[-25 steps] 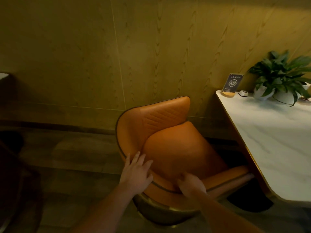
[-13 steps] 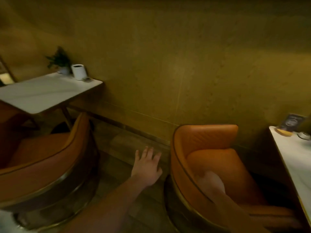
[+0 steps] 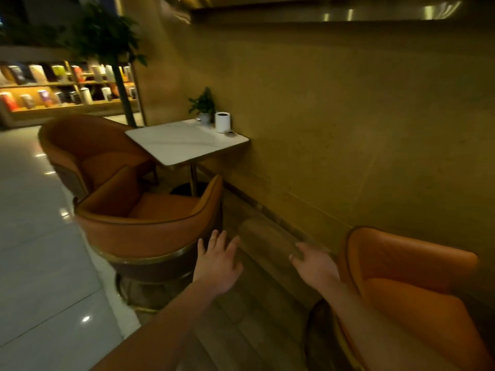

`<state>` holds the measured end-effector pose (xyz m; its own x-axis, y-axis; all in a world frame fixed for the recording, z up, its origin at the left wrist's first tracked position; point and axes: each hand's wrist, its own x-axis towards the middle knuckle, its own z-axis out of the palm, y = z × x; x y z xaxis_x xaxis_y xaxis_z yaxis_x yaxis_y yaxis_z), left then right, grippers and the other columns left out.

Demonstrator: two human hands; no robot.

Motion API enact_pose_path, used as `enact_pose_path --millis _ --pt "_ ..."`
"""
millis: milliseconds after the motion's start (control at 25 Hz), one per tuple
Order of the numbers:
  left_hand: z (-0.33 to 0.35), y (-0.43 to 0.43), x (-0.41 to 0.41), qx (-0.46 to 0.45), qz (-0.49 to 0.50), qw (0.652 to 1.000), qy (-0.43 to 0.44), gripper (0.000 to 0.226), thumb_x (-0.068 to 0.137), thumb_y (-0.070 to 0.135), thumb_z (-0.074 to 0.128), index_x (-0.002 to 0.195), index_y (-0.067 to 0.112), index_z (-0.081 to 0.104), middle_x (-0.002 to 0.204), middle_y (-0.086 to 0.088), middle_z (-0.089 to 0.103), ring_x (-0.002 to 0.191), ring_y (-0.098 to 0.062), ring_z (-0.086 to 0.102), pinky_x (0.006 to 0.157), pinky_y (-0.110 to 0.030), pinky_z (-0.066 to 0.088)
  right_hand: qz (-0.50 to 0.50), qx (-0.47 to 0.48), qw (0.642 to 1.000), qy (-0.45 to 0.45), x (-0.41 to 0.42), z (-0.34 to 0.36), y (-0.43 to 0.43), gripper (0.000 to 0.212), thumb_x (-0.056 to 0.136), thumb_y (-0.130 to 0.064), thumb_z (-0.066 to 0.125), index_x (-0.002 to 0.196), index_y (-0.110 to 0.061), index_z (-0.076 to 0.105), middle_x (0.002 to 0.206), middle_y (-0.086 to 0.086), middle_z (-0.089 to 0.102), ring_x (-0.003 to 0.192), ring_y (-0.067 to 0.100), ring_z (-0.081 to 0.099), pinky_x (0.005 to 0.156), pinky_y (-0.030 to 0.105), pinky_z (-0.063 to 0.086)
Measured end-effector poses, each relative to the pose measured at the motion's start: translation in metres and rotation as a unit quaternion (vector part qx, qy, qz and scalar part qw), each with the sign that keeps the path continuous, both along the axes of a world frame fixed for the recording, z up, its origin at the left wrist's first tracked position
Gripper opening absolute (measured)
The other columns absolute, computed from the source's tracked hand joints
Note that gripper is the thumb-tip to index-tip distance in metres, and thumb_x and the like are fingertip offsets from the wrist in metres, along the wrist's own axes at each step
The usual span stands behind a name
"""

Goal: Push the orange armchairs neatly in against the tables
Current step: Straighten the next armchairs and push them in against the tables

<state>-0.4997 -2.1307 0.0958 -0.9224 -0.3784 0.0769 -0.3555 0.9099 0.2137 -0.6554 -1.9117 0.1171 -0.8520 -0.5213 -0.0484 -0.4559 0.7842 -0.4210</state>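
An orange armchair stands ahead with its back toward me, facing a white square table against the wall. A second orange armchair sits on the far side of that table. At the lower right is a third orange armchair. My left hand is stretched out with fingers spread, just short of the near chair's back. My right hand hovers open over the wooden floor, to the left of the third chair's back, holding nothing.
A white cup and a small potted plant stand on the table by the tan wall. A tree and lit shelves stand at the back left. Glossy white tiles spread to the left.
Both hands have let go of the right armchair. My view has swung left to the other table and its two chairs, and both hands now reach out toward the near chair.
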Motion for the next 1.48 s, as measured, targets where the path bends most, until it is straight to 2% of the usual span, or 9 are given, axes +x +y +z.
enact_pose_path --millis 200,320,360,520,640,920,1080,1320,1480 --pt "-0.007 -0.085 0.066 0.002 0.06 0.998 0.011 0.067 0.098 0.055 0.036 0.158 0.034 0.014 0.168 -0.006 0.009 0.153 -0.03 -0.007 0.12 -0.062 -0.002 0.043 0.009 0.999 -0.004 0.04 0.0 -0.092 0.053 0.096 -0.052 0.048 0.144 -0.031 0.042 0.133 -0.002 0.059 0.109 0.015 0.059 0.077 0.029 0.045" --pt "-0.007 -0.137 0.094 0.007 0.07 0.997 0.012 0.065 0.098 0.054 0.037 0.156 0.037 0.015 0.167 -0.006 0.01 0.153 -0.029 -0.006 0.119 -0.061 -0.003 0.034 0.011 0.999 -0.001 0.062 0.001 -0.145 0.051 0.097 -0.051 0.049 0.144 -0.032 0.042 0.122 -0.004 0.063 0.082 0.007 0.054 0.065 0.026 0.042" --pt "-0.007 -0.155 0.103 0.006 0.071 0.997 0.011 0.064 0.097 0.055 0.037 0.156 0.037 0.015 0.167 -0.006 0.01 0.153 -0.029 -0.006 0.119 -0.061 -0.003 0.031 0.008 0.999 -0.003 0.069 0.003 -0.164 0.051 0.097 -0.051 0.048 0.144 -0.032 0.041 0.12 -0.005 0.063 0.079 0.006 0.053 0.062 0.025 0.041" --pt "-0.009 -0.222 0.135 -0.003 0.091 0.996 -0.004 0.065 0.096 0.057 0.035 0.154 0.036 0.016 0.166 -0.008 0.014 0.153 -0.031 -0.002 0.118 -0.062 -0.002 0.04 0.001 0.999 -0.009 0.095 0.007 -0.232 0.051 0.098 -0.048 0.048 0.145 -0.031 0.041 0.135 -0.004 0.057 0.111 0.015 0.059 0.08 0.031 0.05" --pt "-0.011 -0.266 0.148 -0.006 0.113 0.993 -0.019 0.071 0.093 0.059 0.036 0.155 0.033 0.015 0.166 -0.009 0.013 0.153 -0.031 -0.001 0.119 -0.063 -0.001 0.043 0.002 0.999 -0.008 0.101 0.004 -0.282 0.05 0.098 -0.047 0.049 0.145 -0.03 0.042 0.141 -0.003 0.054 0.12 0.018 0.055 0.091 0.037 0.051" --pt "-0.034 -0.373 0.141 0.012 0.143 0.988 -0.047 0.073 0.095 0.058 0.038 0.157 0.034 0.009 0.168 -0.008 0.008 0.153 -0.033 -0.001 0.121 -0.061 -0.002 0.087 -0.013 0.996 -0.034 0.081 -0.041 -0.416 0.046 0.097 -0.046 0.05 0.139 -0.028 0.048 0.137 -0.002 0.057 0.122 0.018 0.054 0.091 0.036 0.047" --pt "-0.051 -0.439 0.125 0.021 0.156 0.984 -0.079 0.072 0.097 0.057 0.037 0.158 0.034 0.008 0.169 -0.007 0.003 0.154 -0.032 -0.004 0.12 -0.06 -0.001 0.086 -0.007 0.993 -0.082 0.061 -0.077 -0.496 0.05 0.096 -0.051 0.048 0.143 -0.033 0.043 0.139 -0.003 0.054 0.125 0.02 0.052 0.095 0.038 0.046" --pt "-0.069 -0.536 0.092 0.023 0.134 0.983 -0.121 0.066 0.098 0.055 0.038 0.157 0.033 0.018 0.166 -0.006 0.015 0.153 -0.032 0.002 0.121 -0.06 0.004 0.097 0.018 0.994 -0.051 0.055 -0.109 -0.586 0.05 0.097 -0.052 0.046 0.142 -0.03 0.045 0.137 -0.006 0.056 0.125 0.016 0.05 0.096 0.036 0.047" --pt "-0.098 -0.607 0.066 0.031 0.094 0.984 -0.148 0.062 0.099 0.057 0.027 0.156 0.034 0.018 0.166 -0.004 0.017 0.153 -0.03 0.004 0.122 -0.059 0.006 0.088 0.047 0.992 -0.073 0.064 -0.14 -0.634 0.055 0.098 -0.058 0.037 0.144 -0.03 0.043 0.143 -0.005 0.051 0.132 0.018 0.043 0.1 0.039 0.043"
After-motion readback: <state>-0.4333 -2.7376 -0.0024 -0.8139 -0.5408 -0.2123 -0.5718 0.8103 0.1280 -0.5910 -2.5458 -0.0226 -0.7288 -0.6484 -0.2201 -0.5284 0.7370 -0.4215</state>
